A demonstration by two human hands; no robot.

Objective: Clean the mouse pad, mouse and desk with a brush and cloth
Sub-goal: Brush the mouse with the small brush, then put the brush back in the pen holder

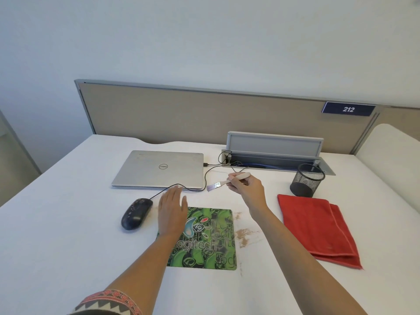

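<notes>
Left hand (172, 210) flat, fingers wide, pinning pad (204, 239) at left edge. Right hand (246, 185) gripping brush (227, 180) beyond pad. Dirt (244, 235) on desk (68, 223) right of pad. Mouse (136, 213) left, cloth (318, 226) right, unused. Judged: cleaning incomplete.

head view: worn on person's head | faces forward and down | near, over white desk (68, 223) | partition (181, 114) at far edge
</notes>
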